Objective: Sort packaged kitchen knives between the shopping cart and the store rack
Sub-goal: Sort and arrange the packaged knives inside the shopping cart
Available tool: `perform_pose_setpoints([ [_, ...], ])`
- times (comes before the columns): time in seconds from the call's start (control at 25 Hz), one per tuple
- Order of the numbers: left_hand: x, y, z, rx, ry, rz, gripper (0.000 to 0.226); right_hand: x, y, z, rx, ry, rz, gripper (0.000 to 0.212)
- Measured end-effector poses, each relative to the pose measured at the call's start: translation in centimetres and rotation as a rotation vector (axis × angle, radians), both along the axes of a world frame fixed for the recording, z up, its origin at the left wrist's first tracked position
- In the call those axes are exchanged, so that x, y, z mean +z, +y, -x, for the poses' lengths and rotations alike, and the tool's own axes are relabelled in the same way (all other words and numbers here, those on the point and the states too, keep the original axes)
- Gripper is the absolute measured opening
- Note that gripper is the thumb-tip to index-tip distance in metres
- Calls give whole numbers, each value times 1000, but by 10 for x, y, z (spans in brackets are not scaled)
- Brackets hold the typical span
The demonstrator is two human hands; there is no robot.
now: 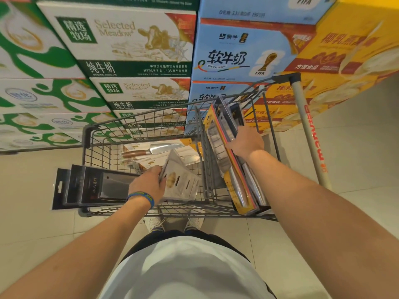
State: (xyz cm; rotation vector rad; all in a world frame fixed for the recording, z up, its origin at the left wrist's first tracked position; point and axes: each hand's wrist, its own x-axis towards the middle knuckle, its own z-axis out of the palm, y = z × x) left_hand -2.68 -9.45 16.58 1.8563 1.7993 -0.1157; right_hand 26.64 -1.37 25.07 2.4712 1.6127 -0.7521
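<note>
A grey wire shopping cart (138, 126) stands in front of me. My left hand (148, 184) grips black packaged cleavers (95, 186) that stick out over the cart's left side, together with a white knife package (183, 182). My right hand (246, 141) holds a stack of upright knife packages in the cart's child-seat section; the front one is a yellow-edged package (224, 152). A wood-handled knife in a package (151, 151) lies on the cart's bottom.
Stacked milk cartons, green and white (121, 46) on the left, blue (241, 55) in the middle and yellow (345, 50) on the right, form a wall behind the cart. The cart's handle bar (308, 130) runs down the right side. The floor is pale tile.
</note>
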Motion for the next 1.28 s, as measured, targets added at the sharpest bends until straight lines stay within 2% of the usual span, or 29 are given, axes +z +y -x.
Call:
perform_pose_setpoints([
  [0.28, 0, -3, -12, 64, 0, -12, 22, -8, -6, 1, 20, 58, 15, 69],
  [0.4, -4, -5, -21, 203, -194, -32, 19, -9, -6, -5, 38, 73, 22, 74],
  [0.48, -4, -3, -28, 391, -370, -1, 25, -9, -5, -10, 15, 86, 16, 73],
  [0.52, -4, -3, -32, 415, -406, -13, 30, -8, -6, -12, -4, 82, 2, 71],
  [0.64, -2, -5, -41, 261, -423, -64, 27, -4, -11, -15, -15, 58, -53, 57],
  [0.76, -2, -2, -41, 90, -320, -66, 54, -1, -17, -14, -2, 48, -98, 49],
  [0.92, -2, 7, -35, 119, -282, -32, 38, -2, -17, -12, -7, 53, -60, 54],
  [1.04, 0, 5, -31, 188, -398, 18, 66, -6, -6, -16, 3, 128, 40, 57],
  [1.12, 3, 7, -30, 141, -433, 42, 74, -10, -2, -18, 0, 166, 113, 67],
  [1.28, 3, 7, -32, 278, -443, 26, 40, -24, -8, -15, -48, 158, 140, 87],
])
